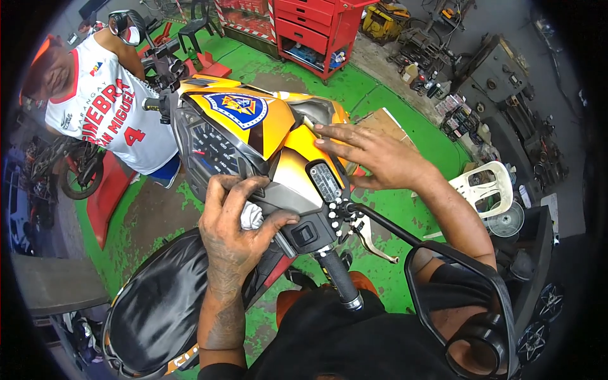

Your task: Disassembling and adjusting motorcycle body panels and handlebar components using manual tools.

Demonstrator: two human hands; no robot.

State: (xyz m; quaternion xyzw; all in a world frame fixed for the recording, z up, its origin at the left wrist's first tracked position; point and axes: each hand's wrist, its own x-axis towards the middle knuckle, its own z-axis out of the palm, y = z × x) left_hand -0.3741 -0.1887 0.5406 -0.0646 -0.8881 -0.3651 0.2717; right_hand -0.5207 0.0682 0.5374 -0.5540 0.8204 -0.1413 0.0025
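An orange and grey scooter front with handlebar (339,275) and speedometer (215,152) is before me. My left hand (231,231) curls over the grey handlebar cover (288,195), beside the speedometer. A crumpled whitish-grey thing, apparently a rag (251,216), sits between its fingers and thumb. My right hand (380,155) lies with fingers stretched against the orange front panel (307,145); its thumb is partly hidden. Close to its fingertips is a small pale piece I cannot make out. The black reservoir cap (324,182) and brake lever (370,240) are near that hand.
A mirror (462,310) juts out on the right; the black seat (158,304) is at lower left. A person in a white jersey (120,107) stands beyond the scooter. A red tool cabinet (313,31), white plastic chair (484,190) and green floor (392,228) surround it.
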